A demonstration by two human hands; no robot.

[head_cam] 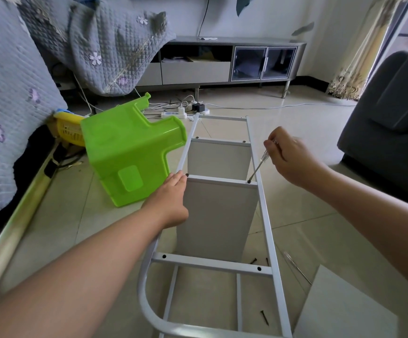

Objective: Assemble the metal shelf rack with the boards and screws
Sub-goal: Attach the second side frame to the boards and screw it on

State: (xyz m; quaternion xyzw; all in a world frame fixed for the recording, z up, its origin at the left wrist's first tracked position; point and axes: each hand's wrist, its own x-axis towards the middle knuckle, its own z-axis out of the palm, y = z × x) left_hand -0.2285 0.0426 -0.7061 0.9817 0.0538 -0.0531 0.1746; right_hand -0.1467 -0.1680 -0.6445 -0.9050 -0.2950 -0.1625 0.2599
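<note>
Far left: quilted cover [7, 98] over a sofa, yellow basket [67, 131] tucked against it, green plastic stool [124, 152] tipped on its side and touching the rack's left rail.

Next, left hand [171, 198] laid flat on the left rail of the white metal frame [268, 230], fingers straight and pressing down just beside a seated screw [186, 175]; nothing pinched, only steadying. Frame lying on the tiled floor, running away from the viewer, curved end nearest.

Centre: near board [218, 215] standing on edge beneath the frame, its top edge meeting a crossbar; far board [218, 156] likewise one bay further. Probably light and stiff, thin tube and flat panel, but prone to rack and wobble until every corner is fastened. Best hold likely on the rails close to the joint being driven, not on the board faces, which look smooth and slippery. Nearest crossbar showing open holes, so a third board apparently not yet fitted.

Right of centre: screwdriver [259, 165] slanting down, tip at the screw in the right rail corner of the near board. Right hand [288, 154] curled around the handle's top, slightly blurred. Joint thus directly below and left of that grip, between the two hands.

Further right, on the floor: loose screws [254, 261], a second slim tool [296, 267], spare white board [349, 311] at the bottom corner, grey armchair [390, 118] beyond.
</note>
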